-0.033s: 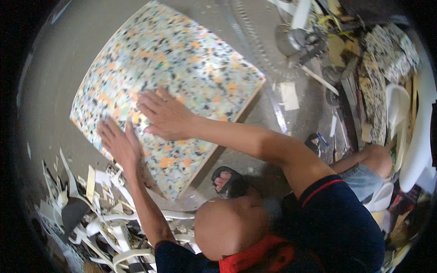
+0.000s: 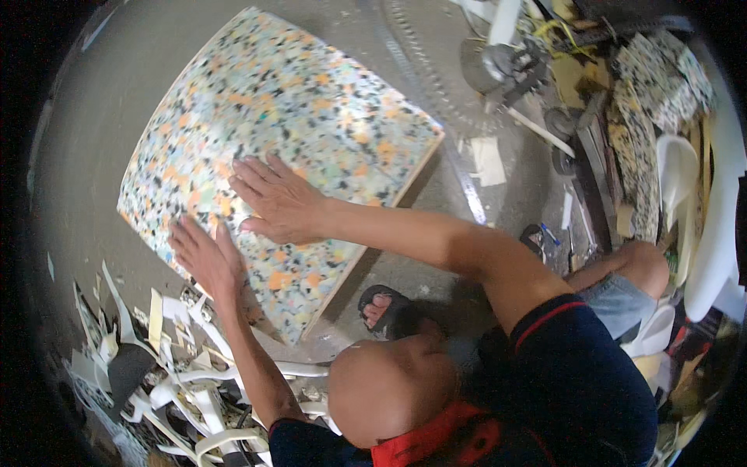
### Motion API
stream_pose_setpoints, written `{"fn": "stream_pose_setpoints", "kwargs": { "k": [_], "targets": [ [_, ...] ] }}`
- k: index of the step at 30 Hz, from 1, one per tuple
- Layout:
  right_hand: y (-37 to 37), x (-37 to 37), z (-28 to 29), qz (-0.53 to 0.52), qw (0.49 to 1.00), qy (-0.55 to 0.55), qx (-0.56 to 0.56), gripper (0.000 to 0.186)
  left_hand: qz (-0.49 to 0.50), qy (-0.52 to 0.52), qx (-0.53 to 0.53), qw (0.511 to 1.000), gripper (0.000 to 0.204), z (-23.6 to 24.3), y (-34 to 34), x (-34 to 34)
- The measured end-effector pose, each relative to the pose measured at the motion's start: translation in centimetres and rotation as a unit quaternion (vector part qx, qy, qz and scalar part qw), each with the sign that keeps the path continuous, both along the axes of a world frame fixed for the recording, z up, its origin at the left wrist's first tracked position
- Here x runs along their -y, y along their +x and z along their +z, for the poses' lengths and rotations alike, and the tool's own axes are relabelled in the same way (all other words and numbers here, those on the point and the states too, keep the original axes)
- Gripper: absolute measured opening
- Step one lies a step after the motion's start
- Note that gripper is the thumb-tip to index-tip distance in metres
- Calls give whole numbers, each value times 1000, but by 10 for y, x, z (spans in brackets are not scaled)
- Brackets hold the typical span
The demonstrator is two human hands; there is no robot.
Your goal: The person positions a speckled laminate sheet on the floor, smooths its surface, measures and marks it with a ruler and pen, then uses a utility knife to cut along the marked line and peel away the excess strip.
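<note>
A large slab with multicoloured speckles, pale edges and a curved far left side lies at a slant on the grey floor. My left hand rests on its near left part, fingers extended and thumb apart, holding nothing. Higher and further right, my right hand lies spread on the speckled face, also empty, with its forearm crossing the slab's right edge. A sandalled foot is on the floor just beside the slab's near edge.
White scraps and curved offcuts are heaped at lower left. Along the right are speckled offcuts, long white pieces, dark strips and mixed debris. A pale square sheet and a thin metal strip lie right of the slab.
The whole view has shifted slightly, with the slab and surroundings a little lower and further left in the picture. Both hands remain spread on the slab.
</note>
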State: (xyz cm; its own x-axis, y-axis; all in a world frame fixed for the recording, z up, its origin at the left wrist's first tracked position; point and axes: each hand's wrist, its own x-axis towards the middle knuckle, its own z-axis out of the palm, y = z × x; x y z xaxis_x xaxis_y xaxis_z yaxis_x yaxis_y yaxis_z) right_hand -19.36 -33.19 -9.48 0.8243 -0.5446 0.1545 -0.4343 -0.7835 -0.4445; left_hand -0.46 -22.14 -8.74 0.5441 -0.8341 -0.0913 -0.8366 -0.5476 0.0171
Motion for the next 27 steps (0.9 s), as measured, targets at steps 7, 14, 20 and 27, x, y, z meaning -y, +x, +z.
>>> {"fn": "stream_pose_setpoints", "kwargs": {
  "k": [7,14,20,27],
  "targets": [
    [-71,89,61,-156,974,-160,44,93,-1,-40,32,999,77,-2,-8,-46],
    [-114,75,-12,-173,983,-19,-64,90,-22,-15,13,1000,82,9,-49,-29],
    [-178,73,-9,-235,965,80,-90,86,-16,-61,32,998,81,0,-51,-32],
    [-278,126,-7,-260,878,398,52,53,-360,-196,-219,885,59,14,-171,54]
  ]
}}
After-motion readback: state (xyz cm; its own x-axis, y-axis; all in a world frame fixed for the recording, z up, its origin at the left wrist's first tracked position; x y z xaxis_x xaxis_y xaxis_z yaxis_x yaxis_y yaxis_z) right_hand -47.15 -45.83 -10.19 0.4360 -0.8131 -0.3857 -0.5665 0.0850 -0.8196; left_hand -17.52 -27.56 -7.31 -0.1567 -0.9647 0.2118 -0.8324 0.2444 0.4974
